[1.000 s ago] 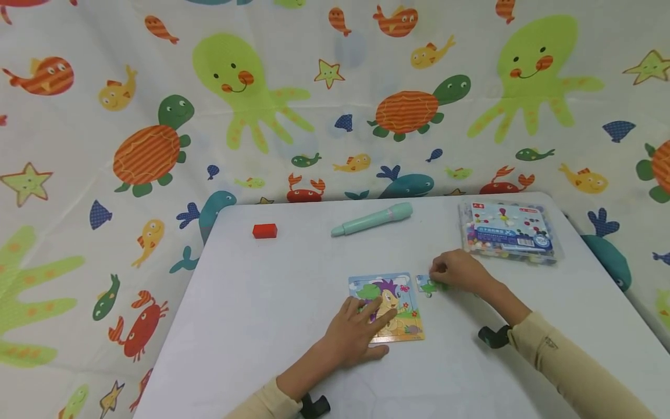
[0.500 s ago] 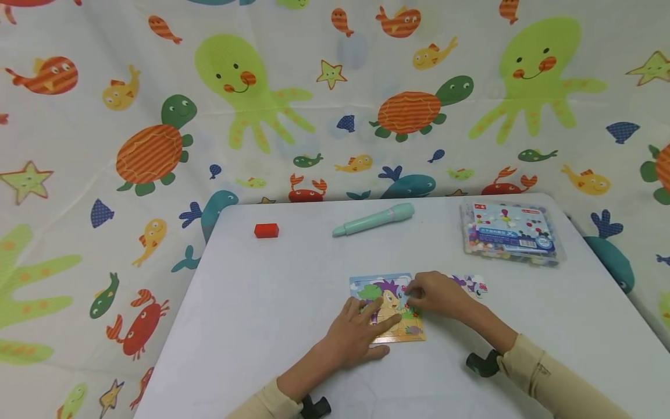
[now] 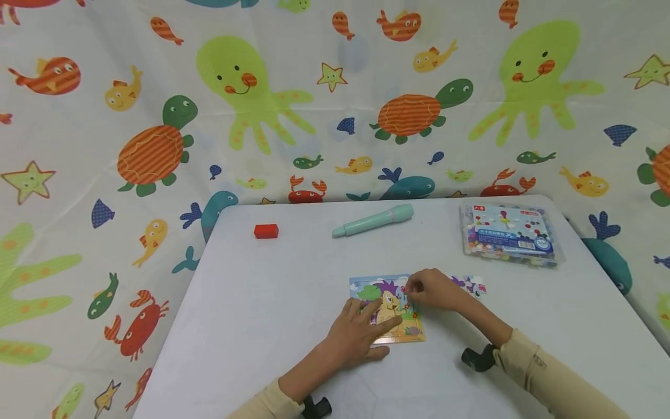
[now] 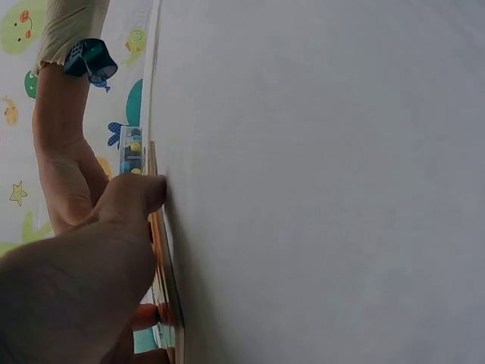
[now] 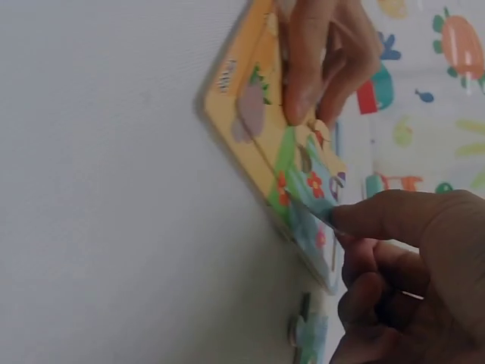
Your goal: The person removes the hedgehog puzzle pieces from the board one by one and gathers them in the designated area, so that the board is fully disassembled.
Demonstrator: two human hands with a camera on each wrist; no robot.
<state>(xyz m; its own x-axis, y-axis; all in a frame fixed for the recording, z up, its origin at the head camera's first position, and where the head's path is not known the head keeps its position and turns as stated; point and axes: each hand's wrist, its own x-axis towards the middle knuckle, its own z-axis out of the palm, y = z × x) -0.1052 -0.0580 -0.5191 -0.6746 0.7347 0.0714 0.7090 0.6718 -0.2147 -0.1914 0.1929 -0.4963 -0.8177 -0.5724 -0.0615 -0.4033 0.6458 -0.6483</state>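
Note:
A square jigsaw puzzle [image 3: 413, 327] with a cartoon character in a wooden tray frame lies at the table's middle. My left hand [image 3: 353, 331] rests on its left and lower part with fingers spread. In the right wrist view, the left fingertips press on the puzzle's surface. Over the puzzle's right side, my right hand [image 3: 437, 289] pinches a puzzle piece [image 5: 312, 200] between thumb and fingers, tilted against the picture. Loose purple and white puzzle pieces [image 3: 471, 284] lie right of that hand. Another loose piece [image 5: 311, 337] shows beside the frame in the right wrist view.
A red block [image 3: 266, 231] sits at the back left of the white table [image 3: 262, 314]. A mint-green pen-shaped object [image 3: 373, 221] lies at the back middle. At the back right is a clear plastic box [image 3: 510, 234] of colourful parts. A sea-animal patterned cloth [image 3: 335, 81] hangs behind.
My right hand has moved left from the loose pieces to the puzzle's right side, uncovering purple and white pieces. My left hand has stayed on the puzzle.

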